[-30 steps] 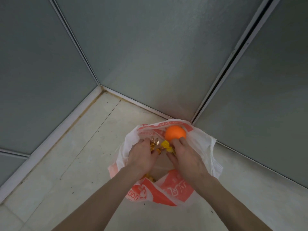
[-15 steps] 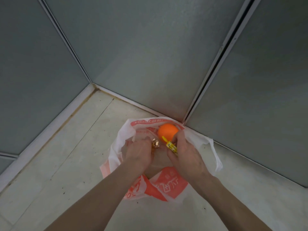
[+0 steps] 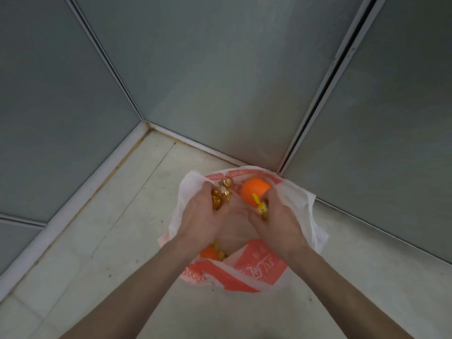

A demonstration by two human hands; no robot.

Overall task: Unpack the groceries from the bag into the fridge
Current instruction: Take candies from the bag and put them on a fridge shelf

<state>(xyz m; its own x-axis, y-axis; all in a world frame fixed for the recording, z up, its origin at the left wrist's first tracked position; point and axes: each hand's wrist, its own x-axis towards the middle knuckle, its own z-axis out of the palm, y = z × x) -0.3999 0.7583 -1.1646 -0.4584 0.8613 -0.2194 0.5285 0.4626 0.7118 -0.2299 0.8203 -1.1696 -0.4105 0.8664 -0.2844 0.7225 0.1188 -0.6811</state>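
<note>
Because the left hand (image 3: 204, 216) clutches several gold-wrapped sweets (image 3: 221, 198) and the right hand (image 3: 278, 221) pinches a yellow packet (image 3: 262, 209) beside the orange (image 3: 255, 192), loose pieces may spill back into the bag (image 3: 259, 270).

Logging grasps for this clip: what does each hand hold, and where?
Left hand grips a cluster of gold-wrapped sweets by their lower ends. Right hand pinches a yellow-wrapped sweet around its middle.

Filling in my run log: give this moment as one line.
step: unpacking bag | left hand: grips gold-wrapped sweets | right hand: pinches yellow-wrapped item | orange: in bag | fridge: not seen
</note>
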